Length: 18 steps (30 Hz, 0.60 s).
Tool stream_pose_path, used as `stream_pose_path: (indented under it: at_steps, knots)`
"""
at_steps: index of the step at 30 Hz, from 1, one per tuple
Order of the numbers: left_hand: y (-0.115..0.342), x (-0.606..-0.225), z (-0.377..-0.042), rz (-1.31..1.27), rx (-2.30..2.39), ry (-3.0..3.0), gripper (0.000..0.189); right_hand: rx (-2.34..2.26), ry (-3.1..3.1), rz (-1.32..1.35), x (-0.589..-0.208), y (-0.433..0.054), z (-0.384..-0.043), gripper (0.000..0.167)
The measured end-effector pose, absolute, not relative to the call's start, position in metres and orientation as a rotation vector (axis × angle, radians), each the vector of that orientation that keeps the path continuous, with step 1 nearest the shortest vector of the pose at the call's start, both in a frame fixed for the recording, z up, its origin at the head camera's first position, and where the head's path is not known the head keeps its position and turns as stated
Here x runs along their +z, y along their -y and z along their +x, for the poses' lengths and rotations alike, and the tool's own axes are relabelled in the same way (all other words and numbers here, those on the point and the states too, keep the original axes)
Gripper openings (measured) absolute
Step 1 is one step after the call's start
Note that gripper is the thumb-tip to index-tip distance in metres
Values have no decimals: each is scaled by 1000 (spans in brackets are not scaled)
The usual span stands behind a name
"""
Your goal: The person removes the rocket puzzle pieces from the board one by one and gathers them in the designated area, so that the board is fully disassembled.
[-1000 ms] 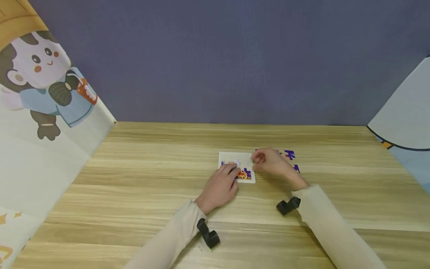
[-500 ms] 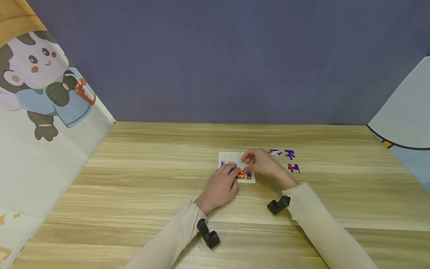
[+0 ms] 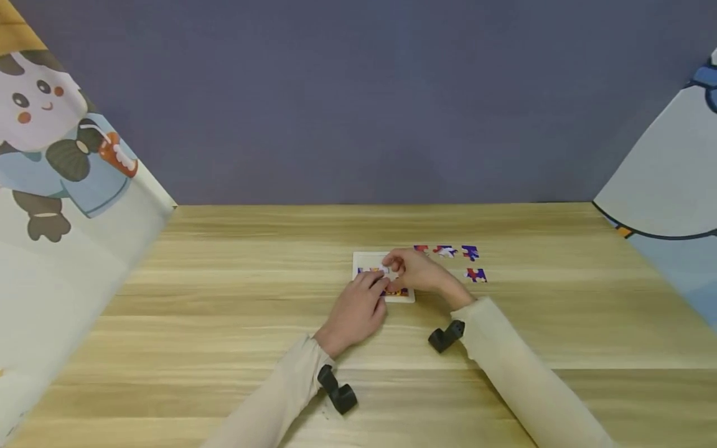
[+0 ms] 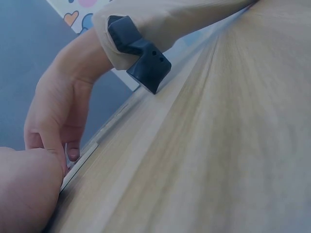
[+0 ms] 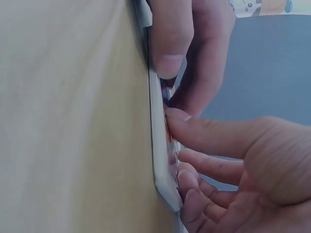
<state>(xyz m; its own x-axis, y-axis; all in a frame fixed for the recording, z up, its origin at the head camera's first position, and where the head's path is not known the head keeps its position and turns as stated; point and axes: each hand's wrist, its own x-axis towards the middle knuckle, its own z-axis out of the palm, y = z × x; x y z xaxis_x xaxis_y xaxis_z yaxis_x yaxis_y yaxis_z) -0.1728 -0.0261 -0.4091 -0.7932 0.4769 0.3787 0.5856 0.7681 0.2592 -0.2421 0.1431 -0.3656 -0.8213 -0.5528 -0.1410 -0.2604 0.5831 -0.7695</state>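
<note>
A white puzzle tray point(image 3: 411, 296) lies flat on the wooden table, with purple, orange and red jigsaw pieces in its lower part. My left hand point(image 3: 355, 311) rests over the tray's left side, fingertips on it and hiding some pieces. Over the tray's right half, my right hand point(image 3: 419, 272) has bent fingers. Its thumb point(image 5: 201, 131) touches the tray's pieces in the right wrist view, with its fingers bent just below. Whether a piece is between thumb and fingers is hidden. The left wrist view shows my left hand point(image 4: 26, 187) blurred at the lower left.
Several loose jigsaw pieces lie right of the tray: a top row with a white-and-purple piece point(image 3: 446, 251) and a purple piece point(image 3: 470, 252), and a red-purple piece point(image 3: 476, 275) below. A dark blue wall point(image 3: 358, 106) stands behind the table.
My right hand has moved left from the tray's right edge to over its middle, uncovering the loose pieces. My left hand keeps its place on the tray. The head view has shifted slightly.
</note>
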Motion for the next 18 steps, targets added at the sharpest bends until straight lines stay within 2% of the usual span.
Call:
stream_pose_path:
  at_steps: [18]
  knots:
    - [27,-407,-174,-842,-534,2677,35,-1144,-2439,-712,-369,-146,-243,46]
